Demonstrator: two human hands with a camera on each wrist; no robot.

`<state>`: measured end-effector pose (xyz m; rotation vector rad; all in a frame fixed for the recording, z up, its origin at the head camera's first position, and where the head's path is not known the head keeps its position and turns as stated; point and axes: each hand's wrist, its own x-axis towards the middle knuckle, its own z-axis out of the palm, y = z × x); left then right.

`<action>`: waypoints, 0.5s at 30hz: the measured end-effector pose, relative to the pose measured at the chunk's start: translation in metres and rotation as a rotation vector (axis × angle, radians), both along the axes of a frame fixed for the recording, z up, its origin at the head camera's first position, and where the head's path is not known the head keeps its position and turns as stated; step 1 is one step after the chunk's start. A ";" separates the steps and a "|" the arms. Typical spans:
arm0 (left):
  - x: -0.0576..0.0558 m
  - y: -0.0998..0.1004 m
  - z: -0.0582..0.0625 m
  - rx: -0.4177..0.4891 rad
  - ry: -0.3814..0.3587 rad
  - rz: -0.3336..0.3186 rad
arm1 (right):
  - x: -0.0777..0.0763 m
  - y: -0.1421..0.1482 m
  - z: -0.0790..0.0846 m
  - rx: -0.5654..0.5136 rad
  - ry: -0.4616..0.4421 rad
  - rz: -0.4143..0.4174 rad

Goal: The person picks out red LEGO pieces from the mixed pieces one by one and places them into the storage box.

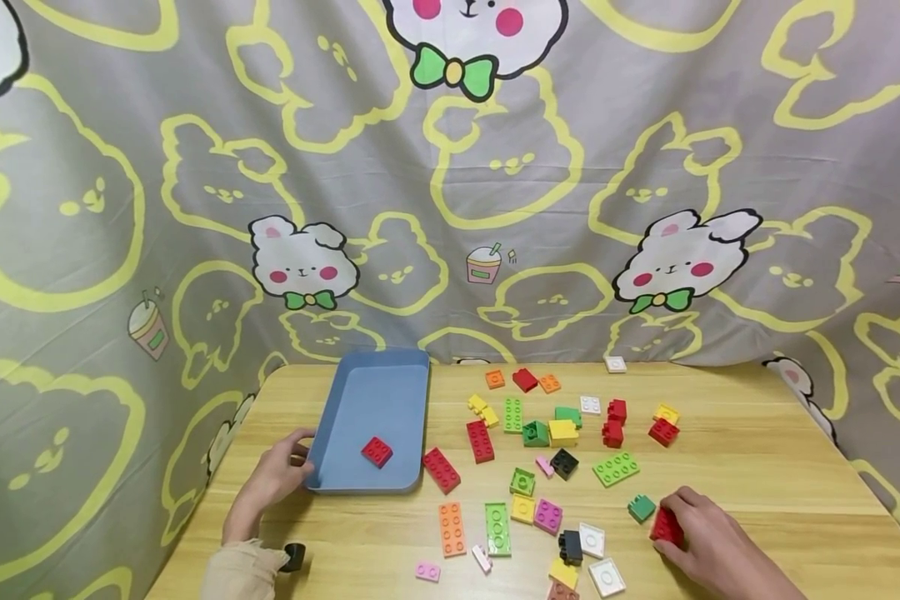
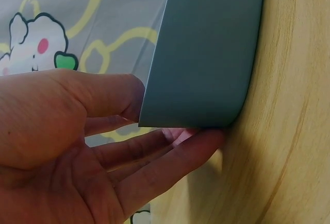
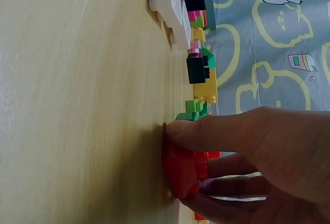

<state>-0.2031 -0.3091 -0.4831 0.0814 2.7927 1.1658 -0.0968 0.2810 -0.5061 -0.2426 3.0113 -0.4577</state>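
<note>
Your right hand [image 1: 696, 534] pinches the red brick [image 1: 666, 528]; a leftward sweep could knock the green brick [image 1: 641, 508]. Your left hand [image 1: 274, 473], gripping the tray [image 1: 378, 400], could drag it.

Red brick [image 1: 667, 527] partly hidden by right fingers [image 3: 234, 186], brown brick [image 1: 562, 591] cut off

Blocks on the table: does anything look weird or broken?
No damage shows. One white block looks a little stray: it sits at the far edge of the table, by the cloth, farther back than the rest.
</note>
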 end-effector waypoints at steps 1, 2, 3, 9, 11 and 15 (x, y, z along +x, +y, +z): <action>0.000 0.000 0.000 -0.001 0.001 -0.002 | 0.000 0.000 -0.001 -0.001 0.005 0.005; 0.000 0.000 0.000 -0.001 0.001 -0.003 | 0.000 0.000 -0.001 -0.002 0.005 0.004; 0.000 0.000 0.000 -0.001 0.002 -0.004 | 0.000 0.000 -0.001 -0.004 0.005 0.002; 0.000 0.000 -0.001 0.004 0.001 -0.007 | 0.000 0.000 0.000 -0.020 -0.036 -0.024; 0.000 0.000 -0.001 0.004 0.003 -0.005 | 0.000 0.000 0.001 -0.028 -0.050 -0.032; 0.000 0.000 -0.001 0.000 0.012 -0.004 | 0.001 0.003 0.007 -0.031 -0.027 -0.035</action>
